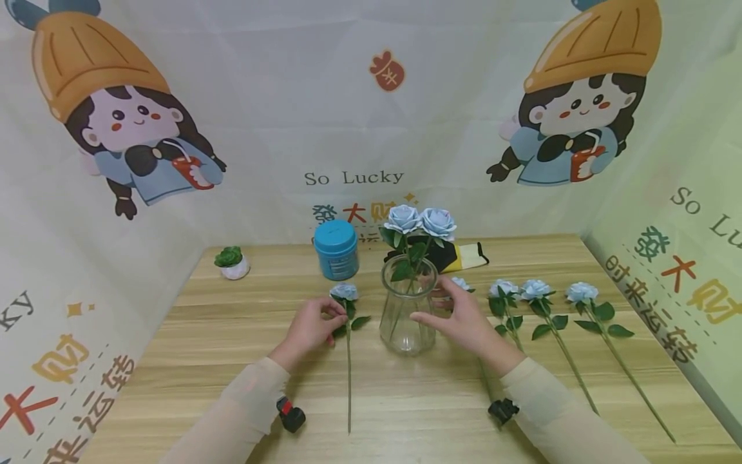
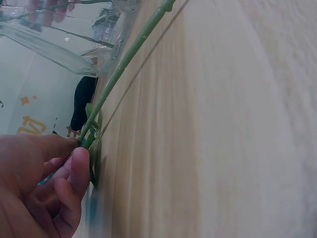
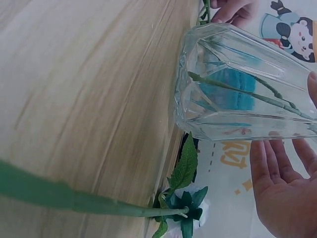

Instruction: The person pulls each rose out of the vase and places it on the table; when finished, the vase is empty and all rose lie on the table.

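Observation:
A blue artificial rose [image 1: 344, 292] lies on the table with its stem toward the front edge. My left hand [image 1: 314, 325] pinches its green stem [image 2: 124, 64] between thumb and fingers, just below the bloom. To the right stands a clear glass vase [image 1: 400, 322] holding two blue roses [image 1: 420, 221] upright. My right hand [image 1: 464, 319] is at the vase's right side, thumb in front and fingers extended along the glass [image 3: 277, 163]; whether it presses firmly is unclear. Partly hidden by that hand, another rose [image 1: 462, 283] lies on the table.
Three more blue roses [image 1: 536, 289] lie at the right, stems toward the front. Behind the vase are a blue lidded tub [image 1: 337, 251] and a black, yellow and white cloth-like item [image 1: 464, 256]. A small potted succulent [image 1: 233, 263] stands at the back left.

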The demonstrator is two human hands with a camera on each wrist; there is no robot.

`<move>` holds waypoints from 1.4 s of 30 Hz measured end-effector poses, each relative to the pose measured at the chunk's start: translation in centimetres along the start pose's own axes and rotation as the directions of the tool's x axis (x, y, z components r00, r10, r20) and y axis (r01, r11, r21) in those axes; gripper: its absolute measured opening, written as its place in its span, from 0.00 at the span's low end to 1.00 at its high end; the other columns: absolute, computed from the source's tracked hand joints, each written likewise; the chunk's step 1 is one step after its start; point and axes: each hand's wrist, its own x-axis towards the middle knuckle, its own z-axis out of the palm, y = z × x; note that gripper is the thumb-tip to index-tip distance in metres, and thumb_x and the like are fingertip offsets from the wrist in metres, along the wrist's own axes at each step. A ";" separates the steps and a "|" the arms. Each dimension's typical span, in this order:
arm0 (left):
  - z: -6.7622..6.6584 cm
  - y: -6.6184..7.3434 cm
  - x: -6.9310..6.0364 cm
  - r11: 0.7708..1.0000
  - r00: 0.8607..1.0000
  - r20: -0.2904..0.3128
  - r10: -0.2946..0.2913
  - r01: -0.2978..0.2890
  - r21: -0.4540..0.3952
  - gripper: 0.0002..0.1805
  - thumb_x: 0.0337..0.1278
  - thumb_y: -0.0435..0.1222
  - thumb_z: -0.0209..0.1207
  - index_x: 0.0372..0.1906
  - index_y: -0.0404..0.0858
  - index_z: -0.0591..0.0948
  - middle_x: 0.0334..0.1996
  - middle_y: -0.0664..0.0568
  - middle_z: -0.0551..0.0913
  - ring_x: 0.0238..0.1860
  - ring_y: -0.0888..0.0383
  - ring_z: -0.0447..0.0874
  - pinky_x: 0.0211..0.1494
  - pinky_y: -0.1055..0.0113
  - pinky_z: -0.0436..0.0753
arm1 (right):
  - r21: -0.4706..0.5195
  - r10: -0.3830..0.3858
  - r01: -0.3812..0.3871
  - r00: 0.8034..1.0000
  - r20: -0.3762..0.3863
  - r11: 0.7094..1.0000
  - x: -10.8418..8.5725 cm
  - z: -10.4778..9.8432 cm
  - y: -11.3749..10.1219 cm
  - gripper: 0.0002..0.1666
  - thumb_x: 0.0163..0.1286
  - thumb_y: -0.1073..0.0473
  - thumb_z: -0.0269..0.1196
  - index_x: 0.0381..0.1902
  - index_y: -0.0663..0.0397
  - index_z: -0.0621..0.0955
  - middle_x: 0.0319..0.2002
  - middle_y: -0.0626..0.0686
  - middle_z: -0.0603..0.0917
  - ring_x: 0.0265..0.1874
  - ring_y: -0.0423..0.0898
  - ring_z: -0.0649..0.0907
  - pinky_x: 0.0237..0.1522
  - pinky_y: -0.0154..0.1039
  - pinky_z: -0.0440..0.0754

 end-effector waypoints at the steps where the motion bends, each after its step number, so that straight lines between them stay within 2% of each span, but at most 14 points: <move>1: 0.0 0.0 0.0 1.000 1.000 0.002 -0.002 0.002 0.005 0.03 0.65 0.33 0.68 0.39 0.38 0.85 0.39 0.46 0.88 0.14 0.59 0.79 0.18 0.69 0.81 | -0.001 0.000 0.000 1.000 0.001 1.000 0.0 0.0 0.0 0.40 0.61 0.47 0.77 0.68 0.46 0.74 0.61 0.56 0.82 0.60 0.57 0.83 0.63 0.55 0.85; 7: 0.0 0.3 -0.1 0.998 1.000 -0.001 -0.025 0.025 0.053 0.04 0.65 0.36 0.68 0.39 0.40 0.85 0.39 0.48 0.88 0.15 0.58 0.81 0.21 0.68 0.81 | 0.009 -0.001 0.001 1.000 0.005 1.000 -0.1 0.1 0.1 0.39 0.62 0.49 0.77 0.68 0.45 0.74 0.62 0.56 0.82 0.61 0.57 0.83 0.63 0.56 0.85; 12: -0.5 1.2 -0.2 0.989 0.998 -0.069 -0.005 0.015 0.148 0.06 0.62 0.39 0.70 0.39 0.44 0.85 0.41 0.52 0.89 0.27 0.61 0.80 0.31 0.68 0.79 | 0.014 -0.003 0.003 1.000 0.003 1.000 -0.2 0.1 0.1 0.40 0.62 0.49 0.77 0.68 0.47 0.74 0.61 0.56 0.82 0.60 0.57 0.83 0.63 0.56 0.85; 16: -1.2 2.6 -0.4 0.993 0.994 -0.104 0.023 -0.011 0.117 0.07 0.63 0.40 0.70 0.41 0.43 0.85 0.42 0.51 0.88 0.22 0.60 0.79 0.26 0.68 0.79 | 0.015 -0.008 0.008 1.000 0.005 1.000 -0.1 0.1 0.2 0.40 0.62 0.48 0.77 0.68 0.47 0.74 0.60 0.56 0.83 0.60 0.57 0.83 0.63 0.56 0.85; 19: -1.9 4.4 -0.7 0.995 0.990 -0.125 0.065 -0.056 0.080 0.08 0.64 0.41 0.69 0.43 0.43 0.85 0.42 0.50 0.87 0.17 0.59 0.77 0.19 0.66 0.78 | 0.016 -0.014 0.014 1.000 0.006 1.000 -0.1 0.1 0.2 0.40 0.61 0.47 0.77 0.68 0.47 0.74 0.60 0.56 0.83 0.60 0.58 0.83 0.63 0.56 0.85; 24: -2.8 8.4 -1.3 0.977 0.968 -0.164 0.190 -0.170 0.129 0.07 0.65 0.43 0.69 0.42 0.46 0.86 0.42 0.54 0.88 0.21 0.58 0.76 0.22 0.66 0.77 | 0.018 -0.020 0.020 1.000 0.005 1.000 0.0 0.0 0.1 0.39 0.61 0.47 0.78 0.67 0.47 0.75 0.59 0.55 0.83 0.60 0.58 0.83 0.63 0.56 0.85; 28: -3.0 11.6 -1.7 0.957 0.946 -0.171 0.274 -0.251 0.144 0.07 0.65 0.43 0.69 0.43 0.47 0.87 0.39 0.57 0.89 0.21 0.59 0.76 0.21 0.66 0.76 | 0.010 -0.015 0.015 1.000 0.007 1.000 0.1 -0.1 0.1 0.40 0.61 0.47 0.77 0.67 0.47 0.75 0.60 0.55 0.83 0.60 0.57 0.84 0.62 0.55 0.85; 34: -1.6 15.4 -2.3 0.905 0.895 -0.151 0.419 -0.400 0.143 0.06 0.64 0.41 0.70 0.44 0.47 0.88 0.42 0.57 0.90 0.18 0.62 0.74 0.21 0.69 0.76 | 0.012 -0.032 0.032 0.999 0.012 0.999 0.2 0.0 0.4 0.40 0.62 0.47 0.77 0.69 0.47 0.73 0.62 0.56 0.82 0.60 0.58 0.84 0.62 0.56 0.86; 37: -0.7 16.6 -2.0 0.881 0.877 -0.134 0.462 -0.437 0.182 0.07 0.65 0.42 0.69 0.45 0.48 0.88 0.43 0.58 0.91 0.17 0.64 0.74 0.20 0.70 0.76 | 0.015 -0.033 0.033 0.999 0.013 0.999 0.1 0.0 0.4 0.40 0.63 0.48 0.76 0.69 0.46 0.73 0.63 0.56 0.82 0.60 0.57 0.84 0.62 0.56 0.86; 40: 0.0 17.4 -1.5 0.871 0.873 -0.129 0.471 -0.437 0.225 0.08 0.65 0.44 0.69 0.46 0.50 0.89 0.43 0.59 0.91 0.16 0.65 0.73 0.18 0.71 0.72 | 0.024 -0.032 0.032 0.999 0.010 0.999 0.0 0.0 0.3 0.39 0.63 0.49 0.77 0.68 0.45 0.74 0.62 0.56 0.82 0.60 0.57 0.84 0.61 0.56 0.86; 42: 0.3 17.6 -1.1 0.872 0.877 -0.131 0.461 -0.422 0.247 0.09 0.66 0.44 0.68 0.47 0.50 0.89 0.44 0.59 0.91 0.15 0.65 0.72 0.17 0.70 0.70 | 0.029 -0.035 0.034 0.999 0.012 0.999 0.0 0.0 0.3 0.38 0.63 0.49 0.77 0.68 0.44 0.74 0.61 0.56 0.82 0.60 0.58 0.84 0.61 0.56 0.86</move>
